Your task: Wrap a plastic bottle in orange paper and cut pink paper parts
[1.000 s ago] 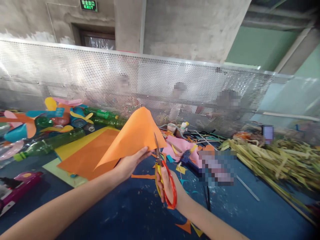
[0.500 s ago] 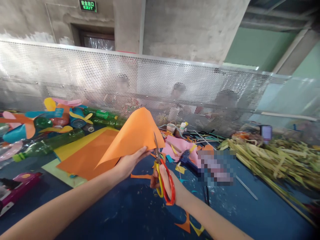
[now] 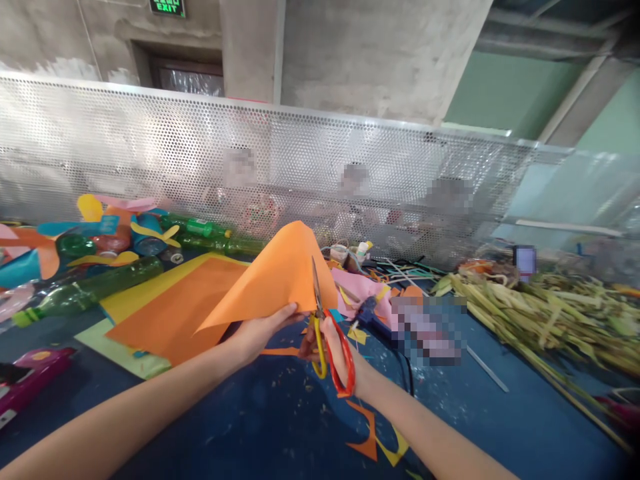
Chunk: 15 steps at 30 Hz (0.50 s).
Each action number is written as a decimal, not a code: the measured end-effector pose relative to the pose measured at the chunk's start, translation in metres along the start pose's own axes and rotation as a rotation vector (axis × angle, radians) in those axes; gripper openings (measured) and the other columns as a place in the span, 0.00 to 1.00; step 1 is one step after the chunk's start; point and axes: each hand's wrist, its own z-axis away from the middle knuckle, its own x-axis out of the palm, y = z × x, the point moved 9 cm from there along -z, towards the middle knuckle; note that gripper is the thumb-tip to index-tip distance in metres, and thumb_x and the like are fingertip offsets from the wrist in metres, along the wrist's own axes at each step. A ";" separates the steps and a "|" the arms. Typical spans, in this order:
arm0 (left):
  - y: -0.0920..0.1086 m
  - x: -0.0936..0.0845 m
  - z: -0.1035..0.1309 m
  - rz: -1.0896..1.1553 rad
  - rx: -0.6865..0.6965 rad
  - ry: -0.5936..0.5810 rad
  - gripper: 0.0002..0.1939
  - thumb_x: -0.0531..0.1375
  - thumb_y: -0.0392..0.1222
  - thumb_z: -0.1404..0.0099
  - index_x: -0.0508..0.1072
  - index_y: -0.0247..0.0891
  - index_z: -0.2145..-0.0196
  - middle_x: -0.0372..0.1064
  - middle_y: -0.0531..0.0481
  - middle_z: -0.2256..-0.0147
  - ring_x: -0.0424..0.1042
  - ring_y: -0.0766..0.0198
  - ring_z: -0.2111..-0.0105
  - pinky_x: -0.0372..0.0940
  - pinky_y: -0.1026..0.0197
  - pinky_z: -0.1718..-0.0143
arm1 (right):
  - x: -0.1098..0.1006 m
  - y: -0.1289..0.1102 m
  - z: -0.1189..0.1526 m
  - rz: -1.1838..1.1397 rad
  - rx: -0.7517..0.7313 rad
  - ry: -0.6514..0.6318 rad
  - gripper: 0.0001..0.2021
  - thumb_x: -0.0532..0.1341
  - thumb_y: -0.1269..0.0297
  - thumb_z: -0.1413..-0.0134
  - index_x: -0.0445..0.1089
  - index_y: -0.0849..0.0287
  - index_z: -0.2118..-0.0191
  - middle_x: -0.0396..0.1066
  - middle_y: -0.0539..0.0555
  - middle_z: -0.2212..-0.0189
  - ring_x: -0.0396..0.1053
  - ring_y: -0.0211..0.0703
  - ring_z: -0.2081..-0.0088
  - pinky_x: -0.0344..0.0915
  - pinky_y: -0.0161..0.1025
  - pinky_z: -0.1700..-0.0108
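R hand (image 3: 337, 350) clamped round handles of scissors (image 3: 321, 311), blades at R part of orange sheet (image 3: 275, 280). Offcuts (image 3: 371, 435) on table (image 3: 240, 433), nearer than sheet. L hand (image 3: 256, 333) pinching sheet's near edge, fingers mostly hidden. Risk: sheet bowed, held one-handed, so could flex & send cut astray; L thumb close to blades, poss. nick if grip slips. Paper stack (image 3: 175, 307) L of sheet; glue gun (image 3: 373, 317) R of it; perf. screen (image 3: 150, 133) beyond.

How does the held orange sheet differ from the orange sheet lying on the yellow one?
The held orange sheet bends into a curve; the lying orange sheet looks flat. The held sheet looks brighter, the lying one darker. Scissors are at the held sheet, not the lying one. Both are orange.
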 end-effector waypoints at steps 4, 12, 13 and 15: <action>0.003 0.007 0.004 -0.053 0.004 -0.039 0.12 0.66 0.42 0.47 0.76 0.34 0.65 0.75 0.42 0.60 0.74 0.52 0.58 0.63 0.50 0.49 | 0.000 -0.003 -0.001 -0.048 0.019 -0.036 0.31 0.37 0.41 0.42 0.68 0.58 0.62 0.70 0.56 0.67 0.70 0.45 0.61 0.70 0.39 0.60; -0.006 0.002 0.008 -0.029 -0.061 0.031 0.13 0.67 0.45 0.48 0.77 0.35 0.66 0.76 0.42 0.61 0.74 0.52 0.59 0.62 0.51 0.47 | 0.007 -0.005 0.000 -0.207 0.082 -0.120 0.31 0.38 0.39 0.43 0.67 0.57 0.60 0.70 0.56 0.69 0.70 0.46 0.63 0.70 0.41 0.61; -0.007 0.002 0.008 -0.025 -0.064 0.033 0.13 0.67 0.45 0.48 0.76 0.35 0.66 0.75 0.42 0.61 0.74 0.52 0.59 0.62 0.51 0.47 | 0.008 -0.002 0.000 -0.213 0.090 -0.115 0.31 0.38 0.38 0.44 0.67 0.57 0.60 0.70 0.56 0.70 0.70 0.46 0.64 0.70 0.40 0.62; -0.009 0.001 0.008 -0.027 -0.063 0.028 0.14 0.67 0.45 0.48 0.76 0.35 0.65 0.75 0.42 0.59 0.74 0.52 0.58 0.61 0.50 0.46 | 0.013 0.008 0.000 -0.230 0.118 -0.121 0.32 0.38 0.38 0.44 0.68 0.58 0.62 0.69 0.55 0.74 0.70 0.45 0.68 0.70 0.40 0.64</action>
